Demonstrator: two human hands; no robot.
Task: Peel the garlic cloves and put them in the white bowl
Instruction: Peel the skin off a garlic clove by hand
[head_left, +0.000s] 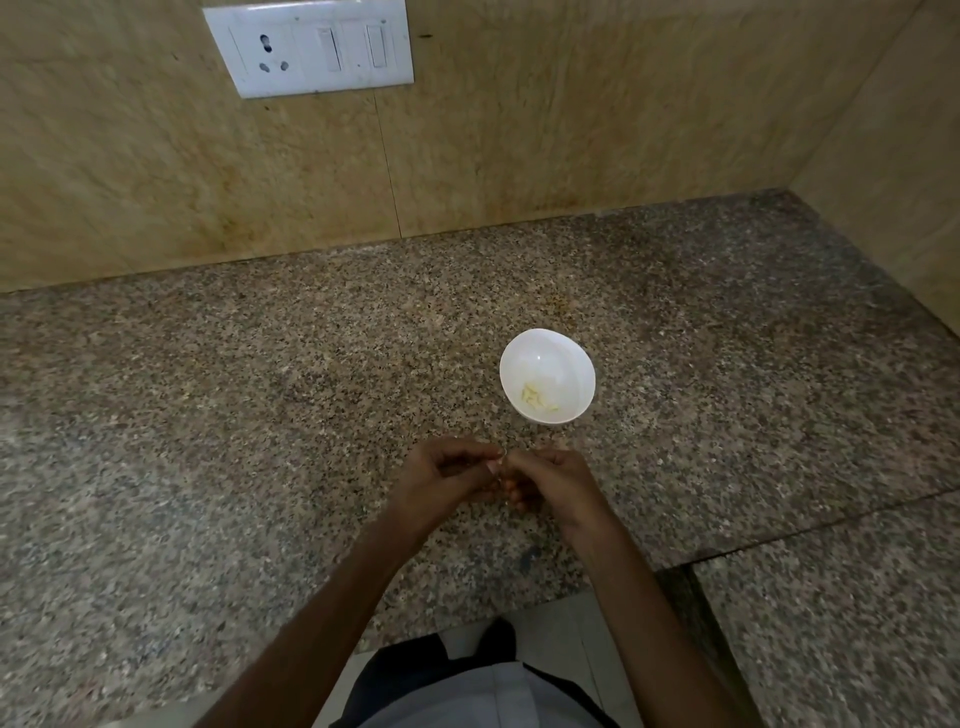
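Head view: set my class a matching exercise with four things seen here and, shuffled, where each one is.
Things: 1 white bowl; 2 garlic pieces; 3 switch plate; 4 left hand.
Places: A on the wall; B on the granite counter; C pinching a garlic clove with the right hand; D inside the bowl.
Pairs: 1-B; 2-D; 3-A; 4-C.

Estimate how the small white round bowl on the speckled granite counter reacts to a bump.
Probably light: the small white round bowl holds only a few pale garlic pieces. Likely slides on the smooth speckled granite counter. Rounded walls suggest a rim hit could rock it.
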